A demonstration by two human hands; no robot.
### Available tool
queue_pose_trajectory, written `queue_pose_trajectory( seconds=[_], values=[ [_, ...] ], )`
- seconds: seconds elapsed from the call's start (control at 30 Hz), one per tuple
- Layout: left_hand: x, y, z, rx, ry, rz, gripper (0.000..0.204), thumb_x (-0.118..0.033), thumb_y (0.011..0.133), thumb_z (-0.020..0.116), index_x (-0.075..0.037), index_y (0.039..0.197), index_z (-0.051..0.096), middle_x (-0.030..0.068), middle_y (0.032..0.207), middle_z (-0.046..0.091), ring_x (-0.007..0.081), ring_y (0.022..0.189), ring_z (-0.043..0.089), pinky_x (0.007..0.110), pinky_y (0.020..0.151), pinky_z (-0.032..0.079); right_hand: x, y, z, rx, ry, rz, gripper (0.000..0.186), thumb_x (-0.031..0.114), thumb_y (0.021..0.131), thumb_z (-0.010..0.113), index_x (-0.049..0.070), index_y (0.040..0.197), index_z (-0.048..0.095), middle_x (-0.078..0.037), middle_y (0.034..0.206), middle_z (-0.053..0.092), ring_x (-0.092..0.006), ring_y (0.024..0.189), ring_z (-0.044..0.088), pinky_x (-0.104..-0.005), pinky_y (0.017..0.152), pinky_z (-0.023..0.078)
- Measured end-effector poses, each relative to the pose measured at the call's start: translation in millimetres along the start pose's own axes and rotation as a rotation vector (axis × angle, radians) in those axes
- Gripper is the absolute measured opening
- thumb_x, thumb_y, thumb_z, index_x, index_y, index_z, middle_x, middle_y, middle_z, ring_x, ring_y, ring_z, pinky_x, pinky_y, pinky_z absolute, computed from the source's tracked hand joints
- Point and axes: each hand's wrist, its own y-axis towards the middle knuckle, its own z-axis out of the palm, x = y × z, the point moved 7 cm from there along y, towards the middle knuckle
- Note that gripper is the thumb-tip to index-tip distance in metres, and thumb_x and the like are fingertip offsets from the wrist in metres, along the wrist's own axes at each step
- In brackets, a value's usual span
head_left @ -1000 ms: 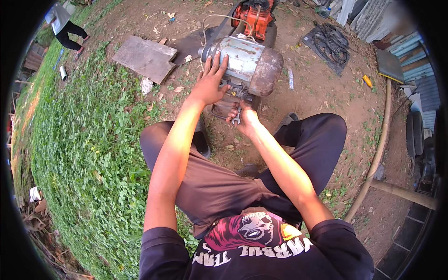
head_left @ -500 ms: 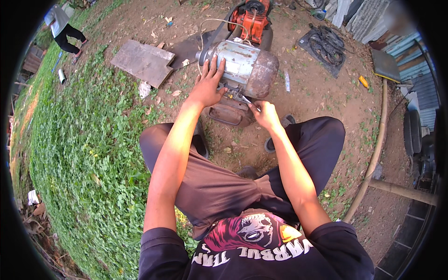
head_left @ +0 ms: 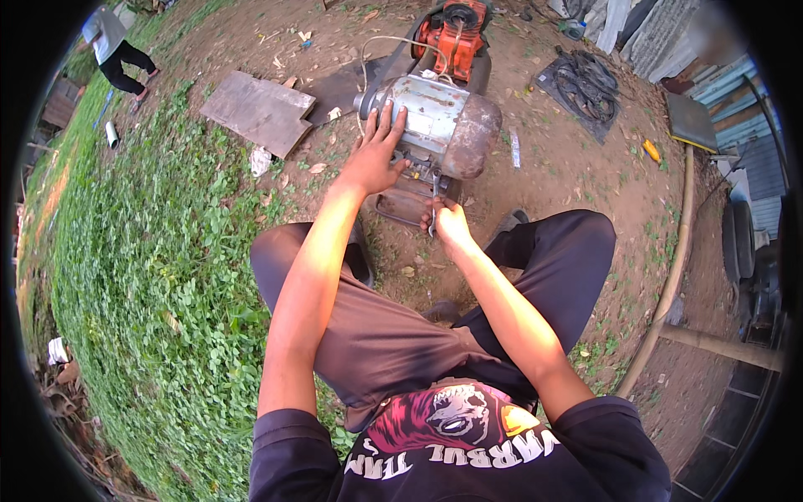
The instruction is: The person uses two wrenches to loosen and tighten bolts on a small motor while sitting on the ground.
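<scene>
A grey-blue electric motor (head_left: 433, 109) with a rusty end cover (head_left: 473, 136) sits in front of me on a tank (head_left: 401, 208). My left hand (head_left: 374, 156) lies on the motor's left side, its fingers spread over the casing near the belt (head_left: 375, 94). At the motor's base my right hand (head_left: 449, 221) grips a metal wrench (head_left: 434, 201). The wrench points away from me, its far end at the mounting bolts below the casing. Whether its jaw sits on a bolt is too small to tell. Behind the motor stands a red compressor pump (head_left: 456, 46).
A wooden board (head_left: 255, 109) lies on the dirt to the left. At the right are a black sheet with tangled black material (head_left: 585, 88), a yellow object (head_left: 652, 150) and a bamboo pole (head_left: 682, 243). A person (head_left: 117, 54) stands far left on the grass.
My right hand has swung left and toward me, turning the wrench from a slant to nearly straight ahead. The left hand stays on the motor.
</scene>
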Motion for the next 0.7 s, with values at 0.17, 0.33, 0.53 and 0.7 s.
queue_pose_trajectory(
  seconds=[0.17, 0.33, 0.53, 0.7],
  values=[
    [3, -1, 1, -0.024, -0.027, 0.011, 0.092, -0.025, 0.080, 0.067, -0.027, 0.149, 0.006, 0.0081, 0.156, 0.004, 0.0353, 0.142, 0.009, 0.054, 0.109, 0.026, 12, -5, 19, 0.092, 0.147, 0.099, 0.028, 0.018, 0.099, 0.039, -0.007, 0.110, 0.042, -0.021, 0.079, 0.064, -0.0290, 0.067, 0.066, -0.0365, 0.058, 0.056],
    [0, 0, 0, -0.018, -0.039, 0.014, 0.093, -0.025, 0.080, 0.067, -0.027, 0.149, 0.006, 0.0074, 0.156, 0.004, 0.0352, 0.142, 0.009, 0.054, 0.109, 0.026, 12, -4, 24, 0.090, 0.146, 0.166, 0.025, 0.020, 0.098, 0.043, -0.003, 0.107, 0.046, -0.021, 0.084, 0.065, -0.0300, 0.069, 0.067, -0.0378, 0.059, 0.057],
    [4, -1, 2, -0.007, -0.019, 0.001, 0.093, -0.026, 0.080, 0.067, -0.028, 0.149, 0.005, 0.0080, 0.156, 0.004, 0.0356, 0.142, 0.008, 0.054, 0.109, 0.026, 39, 5, -26, 0.034, -0.515, 0.041, 0.028, 0.026, 0.094, 0.053, 0.002, 0.103, 0.065, -0.006, 0.062, 0.059, -0.0102, 0.042, 0.044, -0.0273, 0.041, 0.035],
    [0, 1, 1, -0.004, -0.014, 0.008, 0.093, -0.026, 0.080, 0.067, -0.027, 0.149, 0.005, 0.0094, 0.156, 0.005, 0.0360, 0.142, 0.008, 0.053, 0.109, 0.026, 76, 11, -43, -0.075, -1.009, -0.376, 0.031, 0.029, 0.088, 0.062, 0.002, 0.102, 0.068, -0.013, 0.068, 0.065, -0.0191, 0.061, 0.063, -0.0311, 0.059, 0.047]
  ],
)
